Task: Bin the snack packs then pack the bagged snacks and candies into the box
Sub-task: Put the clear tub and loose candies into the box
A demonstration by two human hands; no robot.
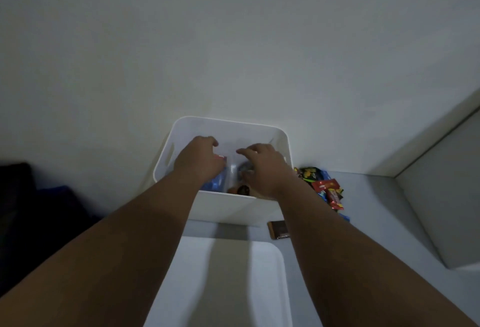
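A white bin (233, 204) with slot handles stands against the wall. Both my hands reach into it from above. My left hand (201, 157) has its fingers curled down onto a clear bag (231, 168) that lies in the bin. My right hand (262, 165) hovers palm down over the same bag, fingers loosely bent toward the left hand. Under the hands lie a blue snack pack (215, 183) and a brown and orange pack (240, 190). A pile of colourful snack packs (323, 186) lies on the surface just right of the bin.
A flat white tray or lid (226, 280) lies in front of the bin, between my forearms. A brown bar (279, 230) lies by the bin's front right corner. A white ledge (439, 209) rises at the right, and dark objects (31, 202) sit at the left.
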